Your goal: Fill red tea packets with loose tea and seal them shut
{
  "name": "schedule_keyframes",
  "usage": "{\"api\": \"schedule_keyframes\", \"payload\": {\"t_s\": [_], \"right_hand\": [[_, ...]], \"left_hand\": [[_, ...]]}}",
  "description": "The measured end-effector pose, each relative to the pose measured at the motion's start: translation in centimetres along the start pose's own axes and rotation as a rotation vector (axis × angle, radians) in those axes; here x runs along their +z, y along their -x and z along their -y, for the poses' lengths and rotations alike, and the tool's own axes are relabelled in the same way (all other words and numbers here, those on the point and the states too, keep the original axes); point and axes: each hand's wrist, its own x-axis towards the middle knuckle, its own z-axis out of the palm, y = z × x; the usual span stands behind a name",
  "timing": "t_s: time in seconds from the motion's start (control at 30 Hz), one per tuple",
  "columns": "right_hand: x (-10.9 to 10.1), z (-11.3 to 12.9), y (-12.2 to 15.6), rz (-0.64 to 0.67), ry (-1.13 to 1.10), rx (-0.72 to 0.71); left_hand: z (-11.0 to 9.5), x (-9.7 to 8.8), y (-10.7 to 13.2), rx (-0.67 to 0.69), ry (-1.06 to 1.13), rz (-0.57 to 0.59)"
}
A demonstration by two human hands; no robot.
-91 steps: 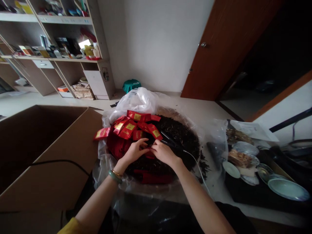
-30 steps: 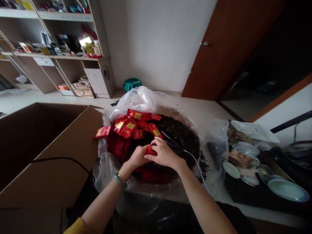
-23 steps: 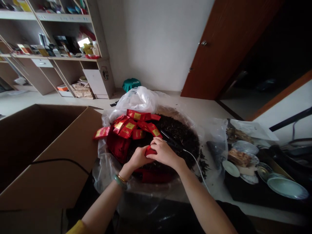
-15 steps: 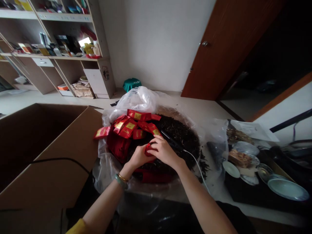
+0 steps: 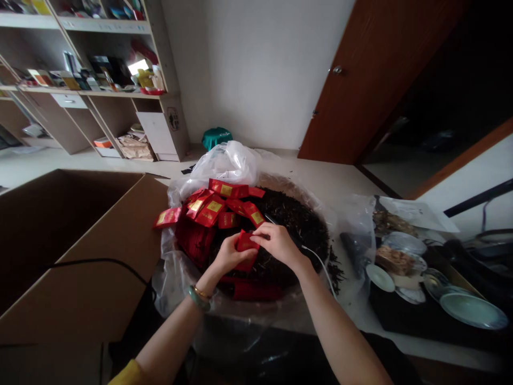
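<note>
A small red packet (image 5: 246, 244) is held upright between my two hands above a round container of dark loose leaves (image 5: 296, 214) that look like tea. My left hand (image 5: 229, 253) grips the packet's left side with thumb and fingers. On its upper right edge, my right hand (image 5: 276, 240) pinches with thumb and fingertips. Just beyond lie several red packets with gold labels (image 5: 212, 209), heaped on the leaves. A stack of red packets (image 5: 196, 241) stands at the container's left, and more red packets (image 5: 256, 290) lie along its near edge. A dark device partly hides behind my right hand.
Clear plastic (image 5: 228, 166) lines the container and bunches at its back. An open cardboard box (image 5: 120, 246) stands close on the left. A white cable (image 5: 326, 267) runs past my right wrist. Dishes and bags sit on a dark tray (image 5: 401, 315) at the right.
My hands have drawn slightly apart, and more of the red packet shows between them. The right hand has shifted a little to the right, over the dark device. The heaped packets have not moved.
</note>
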Motion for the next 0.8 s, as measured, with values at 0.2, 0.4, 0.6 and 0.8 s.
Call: {"api": "schedule_keyframes", "payload": {"t_s": [0.2,0.4,0.6,0.8], "right_hand": [[0.6,-0.5,-0.1,-0.049,-0.098,0.059],[0.6,-1.0,-0.3,-0.055,-0.106,0.193],[0.8,-1.0,-0.2,-0.045,-0.109,0.109],[0.3,-3.2,-0.6,-0.071,0.006,0.170]], "left_hand": [[-0.9,0.3,-0.2,-0.043,0.192,-0.183],[-0.7,0.8,-0.3,-0.019,0.214,-0.262],[-0.4,1.2,0.5,-0.260,0.424,0.103],[0.7,1.9,0.2,-0.395,0.474,0.026]]}}
